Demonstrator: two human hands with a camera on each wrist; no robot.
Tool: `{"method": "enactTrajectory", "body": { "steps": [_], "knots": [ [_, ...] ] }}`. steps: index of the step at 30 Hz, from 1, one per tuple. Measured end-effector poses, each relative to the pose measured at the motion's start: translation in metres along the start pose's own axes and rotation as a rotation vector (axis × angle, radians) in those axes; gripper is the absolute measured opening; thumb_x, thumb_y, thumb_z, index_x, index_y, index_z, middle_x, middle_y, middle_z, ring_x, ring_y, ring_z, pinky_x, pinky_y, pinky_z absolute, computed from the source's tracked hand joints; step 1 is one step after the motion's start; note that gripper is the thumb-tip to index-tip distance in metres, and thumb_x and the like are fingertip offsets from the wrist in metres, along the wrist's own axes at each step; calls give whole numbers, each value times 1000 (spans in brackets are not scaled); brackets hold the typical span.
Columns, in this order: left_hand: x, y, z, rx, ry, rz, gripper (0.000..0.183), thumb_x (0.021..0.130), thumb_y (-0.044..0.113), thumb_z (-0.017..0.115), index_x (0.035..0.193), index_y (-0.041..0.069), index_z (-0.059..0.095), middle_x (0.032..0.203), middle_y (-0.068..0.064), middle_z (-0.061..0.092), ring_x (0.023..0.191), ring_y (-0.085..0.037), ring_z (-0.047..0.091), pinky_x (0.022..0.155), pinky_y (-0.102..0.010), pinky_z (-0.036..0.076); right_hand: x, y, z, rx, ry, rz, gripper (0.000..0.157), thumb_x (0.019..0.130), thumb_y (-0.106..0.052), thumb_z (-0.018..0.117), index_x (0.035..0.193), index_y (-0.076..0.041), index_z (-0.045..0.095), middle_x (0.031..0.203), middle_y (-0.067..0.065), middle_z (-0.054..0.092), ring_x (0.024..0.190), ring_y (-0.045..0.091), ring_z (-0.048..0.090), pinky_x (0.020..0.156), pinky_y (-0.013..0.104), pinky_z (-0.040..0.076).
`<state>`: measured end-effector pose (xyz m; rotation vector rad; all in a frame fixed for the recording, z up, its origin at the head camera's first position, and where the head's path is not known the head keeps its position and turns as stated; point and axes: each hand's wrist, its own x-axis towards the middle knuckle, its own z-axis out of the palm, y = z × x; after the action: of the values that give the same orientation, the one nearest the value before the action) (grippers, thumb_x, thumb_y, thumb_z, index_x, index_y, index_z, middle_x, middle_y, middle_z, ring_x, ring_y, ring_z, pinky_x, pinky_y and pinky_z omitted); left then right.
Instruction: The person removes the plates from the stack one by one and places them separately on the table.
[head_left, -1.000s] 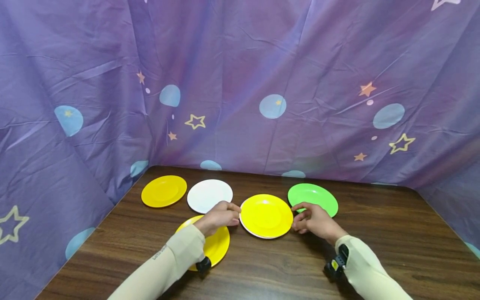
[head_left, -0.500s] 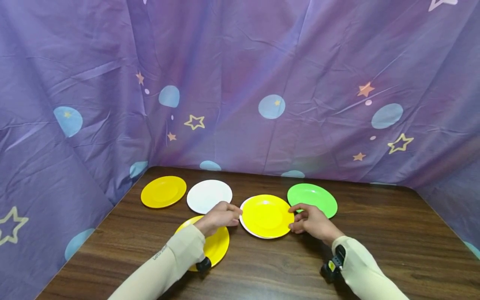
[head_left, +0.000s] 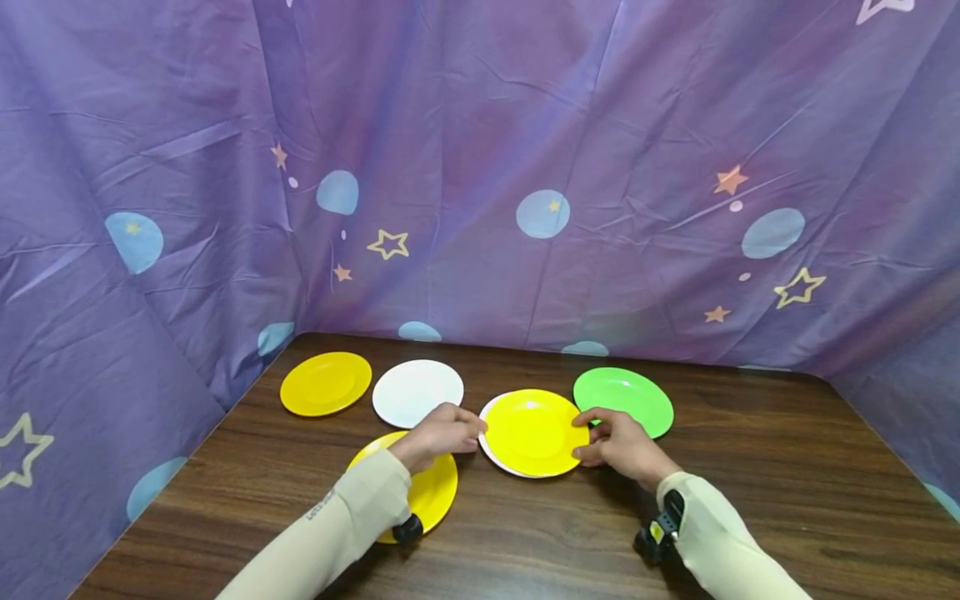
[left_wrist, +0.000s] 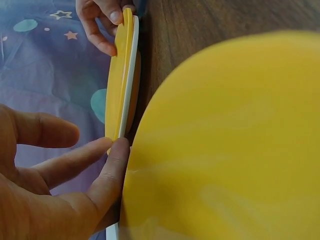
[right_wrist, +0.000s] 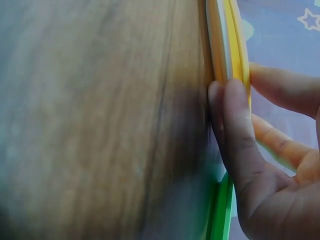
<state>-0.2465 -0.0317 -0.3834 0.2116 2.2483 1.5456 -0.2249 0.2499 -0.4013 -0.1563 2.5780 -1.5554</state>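
In the head view, a yellow plate (head_left: 534,433) tops a small stack at mid-table. A white plate (left_wrist: 131,70) lies under it, its edge showing as a crescent on the left. My right hand (head_left: 624,446) grips the right rim, fingers over the yellow plate and thumb at the edge. At the stack's left rim, my left hand (head_left: 441,435) pinches the edge between fingertips. The left wrist view shows yellow above white there, with an orange-yellow underside below. Beneath my left forearm lies another yellow plate (head_left: 438,492), partly hidden by the sleeve.
Behind the stack to the right is a green plate (head_left: 624,396). A second white plate (head_left: 417,392) and a darker yellow plate (head_left: 326,383) sit at the back left. The wooden table (head_left: 750,467) ends at a purple curtain (head_left: 480,167).
My right hand has moved slightly left onto the rim and now grips it. The top yellow plate has shifted a little right, baring more white at the left. The left hand stays nearly still.
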Motion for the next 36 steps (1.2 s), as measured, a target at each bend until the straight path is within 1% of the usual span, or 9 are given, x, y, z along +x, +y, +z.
{"method": "enactTrajectory", "body": {
  "steps": [4,11,15,18,21,27,31,34,36],
  "knots": [
    [0,-1,1,10,7,2,37,97,3,49,128,-13,59,134,-27,60,115,-31,65,104,-42,56,-1,-1,1,-37,18,6,50,77,3,77,123,9,59,81,8,61,71,15,60,68,25,63],
    [-1,-1,1,28,14,8,36,97,4,51,126,-13,61,131,-26,62,111,-29,66,103,-40,57,-1,-1,2,-25,16,13,50,78,4,76,124,10,59,82,9,59,72,15,60,70,25,63],
    [-2,1,0,46,8,15,31,98,5,54,121,-11,66,127,-24,65,111,-30,67,103,-41,57,-1,-1,0,-72,25,17,49,79,-1,78,124,7,60,87,12,65,75,15,61,68,24,61],
    [-1,1,1,42,10,16,28,97,5,57,117,-11,68,123,-22,67,106,-26,67,101,-40,58,-1,-1,-1,-108,32,13,49,79,-4,79,124,6,61,92,15,70,78,14,62,67,22,58],
    [-1,1,1,29,18,11,28,96,5,57,116,-11,68,121,-21,67,102,-23,65,101,-40,59,-1,-1,-1,-120,37,11,49,79,-4,80,124,6,62,93,15,70,79,15,62,66,22,57],
    [-1,1,2,22,23,4,29,97,5,56,118,-11,67,124,-22,65,104,-24,65,101,-40,58,-2,-1,0,-123,52,21,48,79,-4,80,123,5,63,88,13,68,77,15,60,65,22,57],
    [0,1,3,17,29,10,29,96,5,56,117,-12,67,123,-23,65,102,-23,64,101,-40,58,-3,-1,-2,-125,61,21,49,78,-4,80,123,5,63,87,13,68,76,15,60,64,22,58],
    [0,1,3,19,35,15,29,95,5,57,116,-14,67,123,-23,64,102,-24,64,101,-40,59,-4,-1,-5,-134,69,9,49,79,-5,80,123,5,64,90,15,68,78,16,59,64,22,55],
    [0,1,3,23,40,12,30,95,6,57,115,-14,66,123,-23,64,102,-25,65,101,-40,59,-5,-1,-7,-122,71,6,48,79,-5,80,123,5,64,95,17,69,81,16,59,64,22,55]
  ]
}}
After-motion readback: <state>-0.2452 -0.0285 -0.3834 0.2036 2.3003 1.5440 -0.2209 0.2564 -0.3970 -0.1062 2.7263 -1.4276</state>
